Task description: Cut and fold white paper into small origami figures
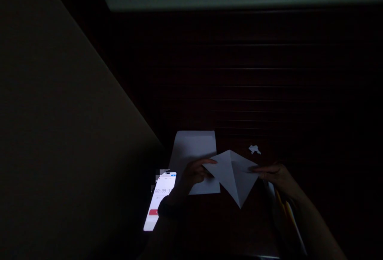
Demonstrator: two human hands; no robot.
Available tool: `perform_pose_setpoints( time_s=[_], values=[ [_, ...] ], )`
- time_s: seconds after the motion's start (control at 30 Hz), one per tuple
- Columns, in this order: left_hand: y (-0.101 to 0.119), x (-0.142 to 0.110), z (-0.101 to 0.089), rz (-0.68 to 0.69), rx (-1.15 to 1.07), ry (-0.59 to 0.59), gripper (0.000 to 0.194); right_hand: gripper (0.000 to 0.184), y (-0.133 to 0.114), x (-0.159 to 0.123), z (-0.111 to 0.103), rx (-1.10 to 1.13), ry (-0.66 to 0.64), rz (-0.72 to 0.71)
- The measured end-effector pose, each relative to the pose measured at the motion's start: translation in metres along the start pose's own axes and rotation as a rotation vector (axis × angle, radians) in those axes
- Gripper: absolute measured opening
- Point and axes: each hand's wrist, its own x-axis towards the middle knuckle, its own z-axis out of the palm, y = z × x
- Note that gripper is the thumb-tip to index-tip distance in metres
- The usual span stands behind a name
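A white square sheet of paper point(229, 174) is held up over the dark table, turned so that one corner points toward me. A crease runs down its middle from the far corner to the near one. My left hand point(196, 172) pinches its left corner between thumb and fingers. At the right corner, my right hand point(273, 174) grips the paper the same way. Under and behind my left hand lies a stack of white paper point(194, 148). Beyond the held sheet sits a small folded white paper piece point(254, 149). The room is dim, so finger details are faint.
A lit phone point(161, 196) showing a running timer stands left of my left forearm, partly covered by my dark wristband point(169, 207). Yellow and white items point(289, 214) lie beside my right forearm. A wall point(74, 132) rises on the left, and dark panelling point(239, 68) closes the back.
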Motion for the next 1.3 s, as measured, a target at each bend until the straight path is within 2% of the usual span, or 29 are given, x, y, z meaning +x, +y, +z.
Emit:
perform_pose_setpoints(
  time_s=[0.17, 0.43, 0.5, 0.6, 0.7, 0.77, 0.93, 1.03, 1.13, 1.3],
  values=[
    [-0.01, 0.001, -0.002, 0.013, 0.291, 0.12, 0.026, 0.025, 0.001, -0.002, -0.011, -0.035, -0.058, -0.026],
    [-0.001, 0.003, 0.009, -0.008, 0.305, 0.197, 0.019, 0.023, 0.007, -0.001, -0.014, 0.043, 0.093, -0.032],
    [0.0, 0.002, 0.011, -0.004, 0.307, 0.177, 0.019, 0.023, 0.009, 0.0, -0.011, 0.046, 0.203, -0.017],
    [-0.001, 0.001, 0.015, 0.045, 0.274, 0.069, 0.021, 0.023, 0.009, 0.002, -0.005, 0.118, 0.348, 0.014],
    [-0.002, 0.0, 0.024, 0.093, 0.22, -0.048, 0.02, 0.023, 0.006, 0.001, 0.001, 0.125, 0.361, 0.014],
    [-0.002, 0.001, 0.031, 0.127, 0.19, -0.064, 0.02, 0.023, 0.003, 0.0, 0.003, 0.059, 0.321, 0.001],
    [-0.005, 0.004, 0.043, 0.188, 0.115, 0.054, 0.023, 0.023, -0.002, -0.001, 0.008, -0.119, 0.142, -0.03],
    [-0.013, 0.008, 0.044, 0.125, 0.088, 0.115, 0.023, 0.021, -0.007, -0.002, 0.013, -0.153, 0.073, -0.019],
    [-0.021, 0.012, 0.043, 0.021, 0.073, 0.183, 0.026, 0.02, -0.012, -0.003, 0.019, -0.106, 0.103, 0.006],
    [-0.031, 0.017, 0.041, 0.009, 0.031, 0.322, 0.025, 0.023, -0.005, 0.003, 0.026, -0.034, 0.209, 0.015]
  ],
)
